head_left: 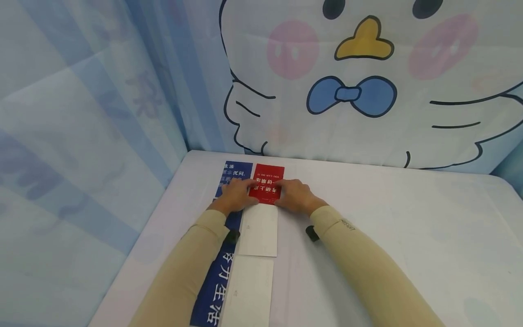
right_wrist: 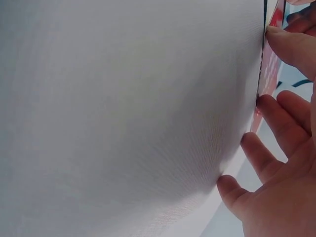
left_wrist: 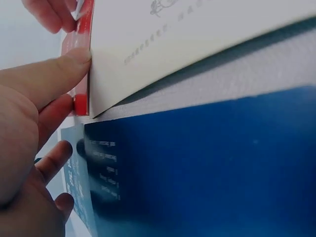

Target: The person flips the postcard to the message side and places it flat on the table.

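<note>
A red card [head_left: 269, 172] with white lettering lies flat near the table's far edge, between my two hands. My left hand [head_left: 234, 195] holds its left side, the thumb on the near edge and the index finger by the left edge. From the other side my right hand [head_left: 297, 196] grips it, thumb at the near right corner and index finger on the right edge. Its other fingers are spread over the white cloth in the right wrist view. Right below the red card lies a cream-white card [head_left: 258, 231], its printed face showing in the left wrist view.
Another cream-white card [head_left: 249, 290] continues the column toward me. Left of it runs a column of dark blue cards [head_left: 209, 299] with white characters, partly under my left arm. The white tabletop [head_left: 408, 236] extends right; a printed curtain [head_left: 351, 136] hangs behind.
</note>
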Tool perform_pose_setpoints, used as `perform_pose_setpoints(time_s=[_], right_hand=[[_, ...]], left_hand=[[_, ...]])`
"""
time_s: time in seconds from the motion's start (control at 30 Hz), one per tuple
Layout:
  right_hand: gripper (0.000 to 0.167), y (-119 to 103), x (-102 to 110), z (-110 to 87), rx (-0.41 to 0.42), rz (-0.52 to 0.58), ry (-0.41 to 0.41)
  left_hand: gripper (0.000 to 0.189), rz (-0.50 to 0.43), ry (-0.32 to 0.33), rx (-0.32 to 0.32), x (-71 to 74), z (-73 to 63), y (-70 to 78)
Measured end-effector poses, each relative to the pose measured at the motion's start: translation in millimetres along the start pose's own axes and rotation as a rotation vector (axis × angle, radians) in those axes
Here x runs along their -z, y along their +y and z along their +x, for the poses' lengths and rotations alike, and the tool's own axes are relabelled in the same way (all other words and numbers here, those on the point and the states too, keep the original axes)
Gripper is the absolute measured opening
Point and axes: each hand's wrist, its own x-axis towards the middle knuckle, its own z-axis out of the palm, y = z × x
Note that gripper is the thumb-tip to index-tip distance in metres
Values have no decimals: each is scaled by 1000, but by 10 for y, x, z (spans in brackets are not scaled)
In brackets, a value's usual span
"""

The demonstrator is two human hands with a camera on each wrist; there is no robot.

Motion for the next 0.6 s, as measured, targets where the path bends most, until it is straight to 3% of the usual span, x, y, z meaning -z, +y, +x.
perform_pose_setpoints(time_s=[0.6], right_hand=[[64,20,-1,-16,5,0,3]], left_hand=[[81,16,-47,22,19,-12,-6]])
